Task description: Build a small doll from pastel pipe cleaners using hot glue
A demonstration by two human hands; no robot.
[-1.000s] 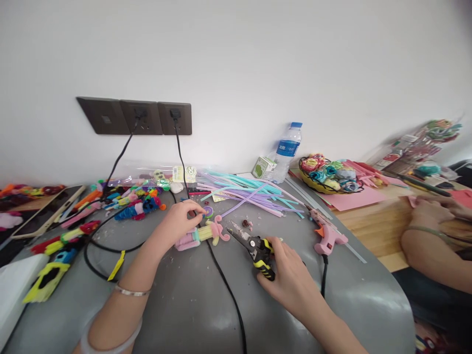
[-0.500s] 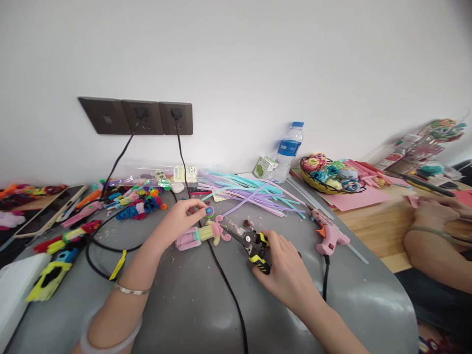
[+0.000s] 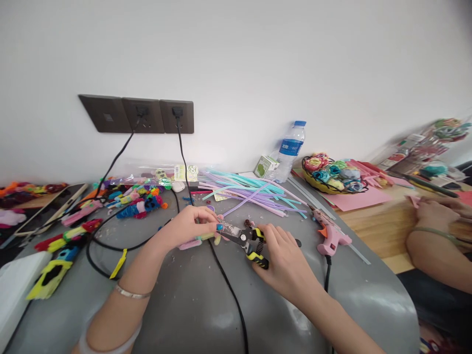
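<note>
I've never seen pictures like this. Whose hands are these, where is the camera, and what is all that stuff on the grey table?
No machine here: a person wears a camera on the head, looking down at their own bare hands. The left hand pinches a small piece at the tip of the pliers, which the right hand grips by the yellow and black handles. Under the left hand lies a pastel fuzzy figure. On the grey table are pipe cleaners, a pink glue gun, black cables and a water bottle. The arm at far right belongs to someone else.
</note>
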